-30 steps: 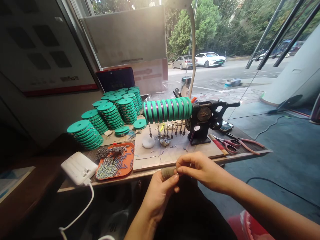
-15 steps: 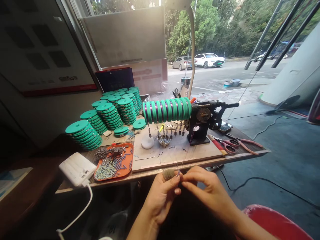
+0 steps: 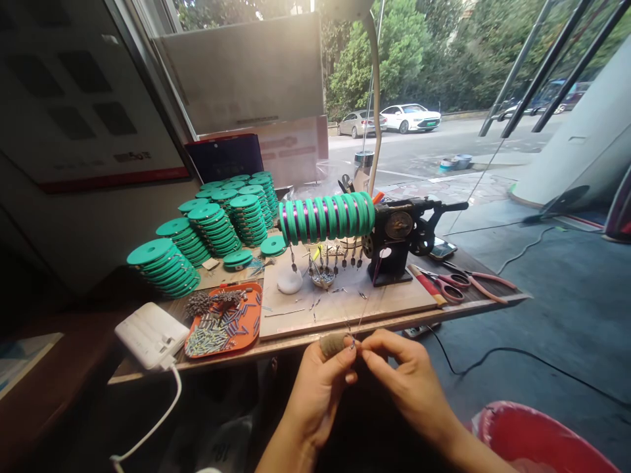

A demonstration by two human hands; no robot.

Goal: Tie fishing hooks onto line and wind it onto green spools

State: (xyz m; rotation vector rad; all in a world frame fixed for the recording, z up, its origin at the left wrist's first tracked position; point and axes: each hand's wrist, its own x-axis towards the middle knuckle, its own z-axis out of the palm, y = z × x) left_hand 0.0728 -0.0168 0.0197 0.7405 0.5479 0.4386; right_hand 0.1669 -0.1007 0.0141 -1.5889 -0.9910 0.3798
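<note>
Both hands meet low in the middle of the view, just off the table's front edge. My left hand [image 3: 323, 381] is closed, its thumb pressed to a finger wrapped in a drab cloth cover [image 3: 334, 344]. A tiny dark piece and thin line show at that pinch. My right hand [image 3: 407, 371] is pinched shut beside it, fingertips at the same line. The fine fishing line [image 3: 362, 314] runs up from the hands towards a black hand-cranked winder [image 3: 397, 230]. On the winder's shaft sits a row of green foam spools [image 3: 328, 218] wound with purple line. Small weighted rigs [image 3: 336, 263] hang beneath.
Stacked green spools [image 3: 214, 226] fill the table's back left. An orange tray [image 3: 254, 322] of small metal and tube parts is beside a white power bank [image 3: 148, 335]. A small bowl [image 3: 323, 281], scissors [image 3: 451, 289] and pliers [image 3: 488, 282] lie nearby. A red bucket [image 3: 542, 433] stands lower right.
My right hand's fingers have curled in slightly and sit closer together by the left thumb. My left hand keeps its pinch. The whole view has shifted a little.
</note>
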